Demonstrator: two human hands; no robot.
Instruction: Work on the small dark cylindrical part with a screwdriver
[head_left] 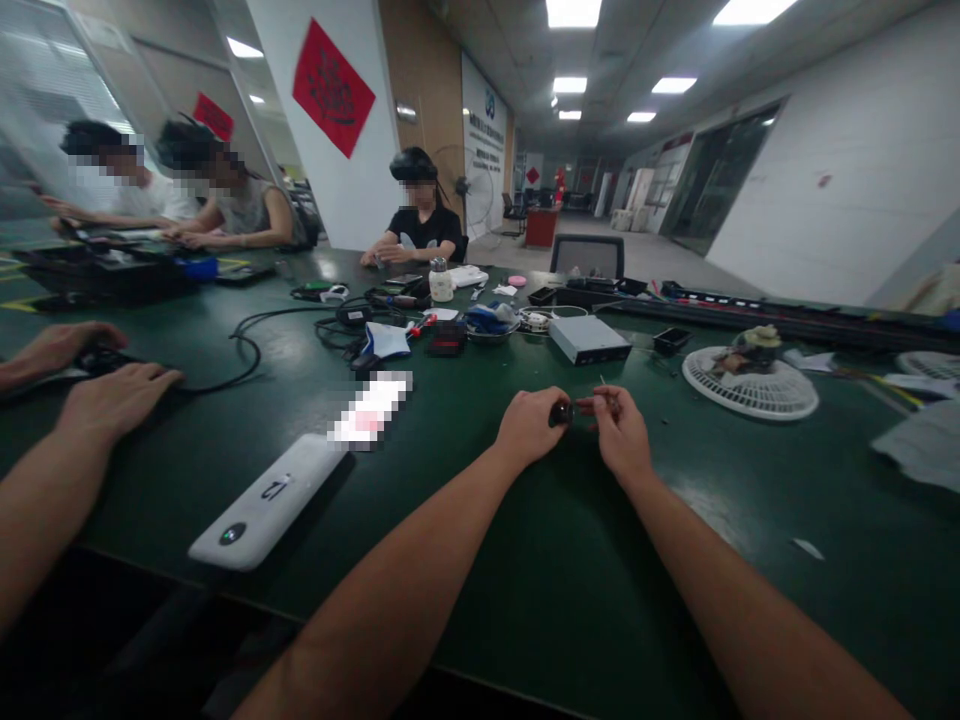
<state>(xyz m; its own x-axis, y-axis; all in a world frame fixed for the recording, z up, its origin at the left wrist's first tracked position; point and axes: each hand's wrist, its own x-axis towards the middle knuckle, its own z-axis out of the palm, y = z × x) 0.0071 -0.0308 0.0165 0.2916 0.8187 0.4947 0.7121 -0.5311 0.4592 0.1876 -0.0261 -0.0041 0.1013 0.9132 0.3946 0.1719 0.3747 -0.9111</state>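
The left hand (527,428) and right hand (622,432) meet at 12 o'clock above the green counter (570,560); the left fingers (550,408) close on a small black part (560,413); the right fingers (602,404) pinch a thin pin (600,385) against it; no finished piece shows; a white fan grille (750,395) lies apart at 2 o'clock.

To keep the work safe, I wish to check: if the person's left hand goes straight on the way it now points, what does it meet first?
Past the small black object it holds, the left hand would probably meet the flat grey metal box first, but depth is unclear in this view.
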